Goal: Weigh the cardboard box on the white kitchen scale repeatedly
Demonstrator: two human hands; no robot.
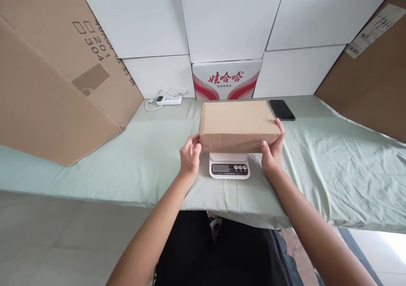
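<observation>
Flat brown corrugated cardboard box (pixel 238 124), closed, sits over a small white digital kitchen scale (pixel 229 166) on a table draped in pale green cloth (pixel 333 167). Box is far wider than the scale; only the scale's front strip with its grey display and round buttons shows beneath the near edge

Left hand (pixel 190 155) at the box's near-left corner, fingers curled against the side wall, touching it. Right hand (pixel 272 148) clamped on the near-right corner, thumb on the front face, fingers wrapped up round the side. Both hands closed on the box, one per end; whether its full weight is on the scale or partly carried by the hands cannot be told

Behind: black smartphone (pixel 281 109) lying flat just beside the box's far-right corner; white power strip with coiled cable (pixel 168 99) well to the left; red-and-white printed carton (pixel 226 80) against a wall of plain white boxes (pixel 228 20); large brown cardboard sheets leaning at left (pixel 47 87) and right (pixel 374 79)

Risks, as judged:
- Overhang on all sides; off-centre, the box could tip off the small platform
- Hands resting on the box would likely falsify the reading
- Near edge of box shades the display, so digits may be hard to read
- Loose, wrinkled cloth under the scale may let it sit unlevel or slide
- A push rearward could knock the phone
</observation>
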